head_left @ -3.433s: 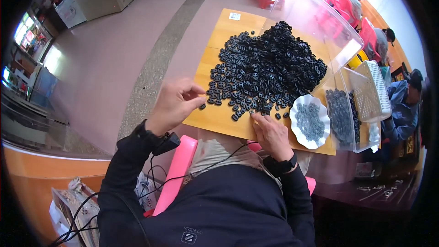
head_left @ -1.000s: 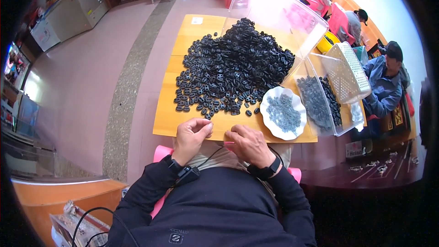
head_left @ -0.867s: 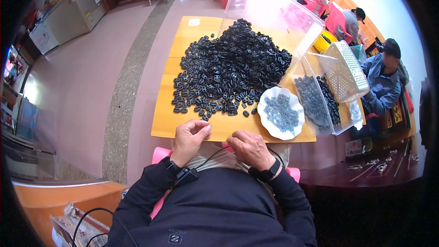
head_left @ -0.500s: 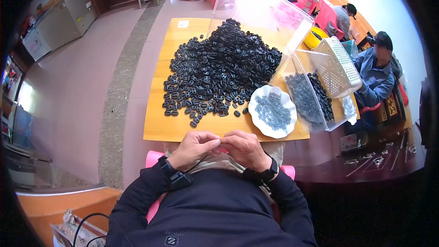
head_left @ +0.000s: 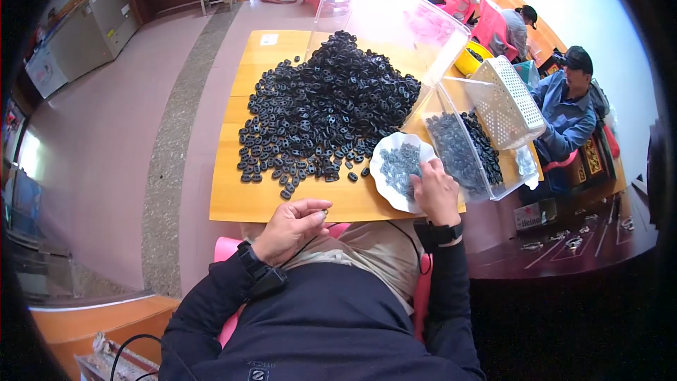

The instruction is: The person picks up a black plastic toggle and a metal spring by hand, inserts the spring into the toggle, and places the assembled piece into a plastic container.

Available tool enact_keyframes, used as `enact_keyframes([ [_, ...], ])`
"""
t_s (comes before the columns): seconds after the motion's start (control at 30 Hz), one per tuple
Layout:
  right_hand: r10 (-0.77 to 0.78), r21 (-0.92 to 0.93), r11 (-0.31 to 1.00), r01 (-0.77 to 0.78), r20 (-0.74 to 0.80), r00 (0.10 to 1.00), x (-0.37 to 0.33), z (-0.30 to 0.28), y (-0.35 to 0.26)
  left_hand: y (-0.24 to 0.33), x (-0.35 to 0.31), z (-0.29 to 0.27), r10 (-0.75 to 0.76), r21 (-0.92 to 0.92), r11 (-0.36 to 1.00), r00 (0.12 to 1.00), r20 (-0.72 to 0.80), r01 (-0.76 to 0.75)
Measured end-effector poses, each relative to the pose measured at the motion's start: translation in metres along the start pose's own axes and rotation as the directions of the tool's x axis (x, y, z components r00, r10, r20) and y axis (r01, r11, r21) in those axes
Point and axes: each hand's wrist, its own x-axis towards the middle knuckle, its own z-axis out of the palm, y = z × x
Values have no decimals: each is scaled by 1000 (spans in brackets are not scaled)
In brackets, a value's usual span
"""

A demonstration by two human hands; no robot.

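Observation:
My left hand (head_left: 290,229) is closed, thumb and forefinger pinching a small dark piece (head_left: 326,212) just off the table's near edge. Only a bit of that piece shows, and its exact shape is hard to see. At the right, my right hand (head_left: 437,194) reaches over the rim of a white scalloped dish (head_left: 386,194), its fingers bent down into a heap of tiny grey, shiny parts (head_left: 398,166). What its fingertips hold, if anything, is hidden. Beyond my hands, a large pile of black oval two-hole pieces (head_left: 331,99) covers much of the wooden table (head_left: 236,190).
A clear plastic bin (head_left: 458,144) with more black pieces stands right of the dish, a white perforated basket (head_left: 511,102) leaning on it. A large clear tub (head_left: 395,14) lies at the back. A co-worker in blue (head_left: 568,109) sits at the right; a yellow bowl (head_left: 471,58) stands beyond.
My hands were together at the table's near edge. The right has moved away right and forward into the white dish; the left stays near the edge with the small piece. The view has shifted slightly.

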Motion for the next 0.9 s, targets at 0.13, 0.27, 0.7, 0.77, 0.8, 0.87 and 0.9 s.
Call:
enact_keyframes([
  [0.13,35,12,999,-35,26,999,1,11,9,-4,2,-6,33,31,999,997,74,-36],
  [0.27,17,156,988,-9,-53,998,2,22,12,-2,0,-5,27,32,999,998,53,-28],
  [0.7,-32,354,932,80,-140,990,-2,23,9,-1,1,-4,61,-18,998,997,-53,-62],
  [0.77,-35,420,902,98,-156,987,-2,23,10,-1,2,-4,58,-12,998,996,-66,-59],
  [0.8,-36,484,867,116,-172,984,-3,23,10,-1,2,-3,58,-11,998,996,-66,-59],
  [0.87,-25,535,837,115,-173,985,-3,23,10,1,1,-1,56,4,998,995,-82,-56],
  [0.9,-14,584,804,114,-173,985,-4,24,10,1,1,0,56,5,998,995,-82,-56],
])
